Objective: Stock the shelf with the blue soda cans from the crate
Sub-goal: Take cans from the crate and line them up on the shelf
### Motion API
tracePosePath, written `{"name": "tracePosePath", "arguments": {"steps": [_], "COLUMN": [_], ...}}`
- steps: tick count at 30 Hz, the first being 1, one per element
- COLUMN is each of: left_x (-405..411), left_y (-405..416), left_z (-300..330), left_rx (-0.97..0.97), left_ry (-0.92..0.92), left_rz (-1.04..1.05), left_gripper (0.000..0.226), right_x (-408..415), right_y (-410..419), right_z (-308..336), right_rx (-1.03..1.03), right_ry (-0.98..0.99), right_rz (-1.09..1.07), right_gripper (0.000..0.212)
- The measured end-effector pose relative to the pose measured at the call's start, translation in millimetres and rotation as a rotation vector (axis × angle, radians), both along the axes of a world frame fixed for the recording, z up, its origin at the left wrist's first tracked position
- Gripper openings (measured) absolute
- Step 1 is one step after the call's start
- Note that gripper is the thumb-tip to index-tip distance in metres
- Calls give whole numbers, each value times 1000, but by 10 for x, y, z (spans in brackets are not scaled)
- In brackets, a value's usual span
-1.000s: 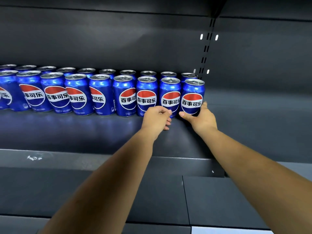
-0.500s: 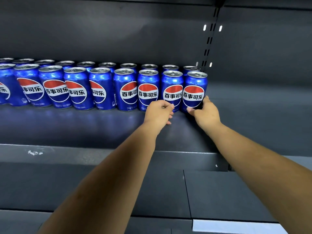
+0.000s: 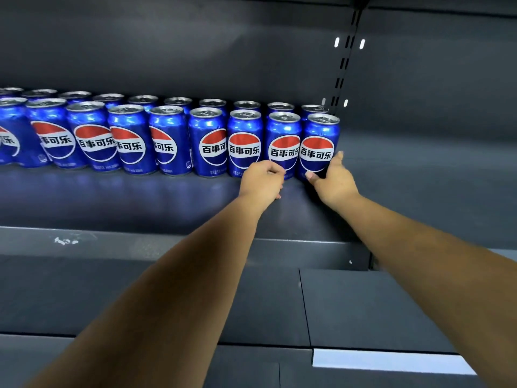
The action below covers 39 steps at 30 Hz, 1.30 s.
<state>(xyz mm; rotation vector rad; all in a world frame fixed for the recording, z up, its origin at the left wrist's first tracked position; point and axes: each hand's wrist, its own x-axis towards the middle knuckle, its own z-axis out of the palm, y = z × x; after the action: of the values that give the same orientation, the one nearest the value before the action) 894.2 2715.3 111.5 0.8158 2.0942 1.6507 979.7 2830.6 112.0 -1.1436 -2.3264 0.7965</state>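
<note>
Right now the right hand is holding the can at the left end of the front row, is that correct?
Not quite. In the head view the right hand holds the can at the right end of the front row, not the left end. The rest is correct.

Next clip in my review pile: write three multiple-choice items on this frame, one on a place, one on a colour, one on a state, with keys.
1. Where is the right hand?
A. at the rightmost front can
B. on the back wall
C. on a lower shelf

2. What colour is the shelf?
A. white
B. dark grey
C. red

3. How do the front-row cans stand?
A. on their sides
B. stacked two high
C. upright

Key: 1 A, thumb and fingers flank that can's base; 2 B, its bare deck is dark grey; 3 C, silver tops face up.
</note>
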Motion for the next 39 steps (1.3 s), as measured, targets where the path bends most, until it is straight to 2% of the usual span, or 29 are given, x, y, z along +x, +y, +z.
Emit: {"name": "tracePosePath", "arguments": {"steps": [3,6,11,13,15,17,20,23,25,27,29,30,31,33,36,39], "left_x": [73,158,176,172,160,160,161,158,163,177,178,171,160,145,209,340], "left_y": [-52,-197,-643,-789,-1006,-1232,-1599,-1967,-2208,-2450,-2690,-2801,-2906,-3107,-3370,-3587], "left_z": [143,307,509,604,714,806,889,939,960,962,924,892,855,779,725,704], "left_rx": [-127,-192,-264,-264,-249,-241,-236,-222,-208,-197,-179,-176,-175,-174,-102,-49], "left_ry": [66,180,345,390,419,439,452,485,512,553,581,586,587,572,556,620], "left_rz": [-23,-45,-57,-48,-54,-68,-104,-122,-139,-158,-178,-187,-192,-192,-188,-170], "left_gripper": [17,15,10,17,21,15,13,14,14,18,18,16,16,17,22,22], "right_x": [41,108,244,279,319,340,343,320,305,293,289,293,306,330,376,453], "right_y": [-120,-315,-830,-1033,-1326,-1621,-2037,-2447,-2726,-3006,-3272,-3386,-3499,-3697,-3927,-4072], "right_z": [182,341,536,660,815,953,1060,1116,1147,1163,1162,1157,1148,1109,1042,978], "right_rx": [7,11,35,36,64,110,145,153,143,149,178,197,204,236,307,337], "right_ry": [-96,-117,-146,-139,-145,-171,-171,-152,-126,-112,-111,-104,-107,-117,-136,-129], "right_rz": [-42,-40,-12,-1,13,25,20,10,28,56,101,128,148,191,250,303], "right_gripper": [93,86,48,33,22,13,11,29,29,27,11,10,23,34,34,34]}}
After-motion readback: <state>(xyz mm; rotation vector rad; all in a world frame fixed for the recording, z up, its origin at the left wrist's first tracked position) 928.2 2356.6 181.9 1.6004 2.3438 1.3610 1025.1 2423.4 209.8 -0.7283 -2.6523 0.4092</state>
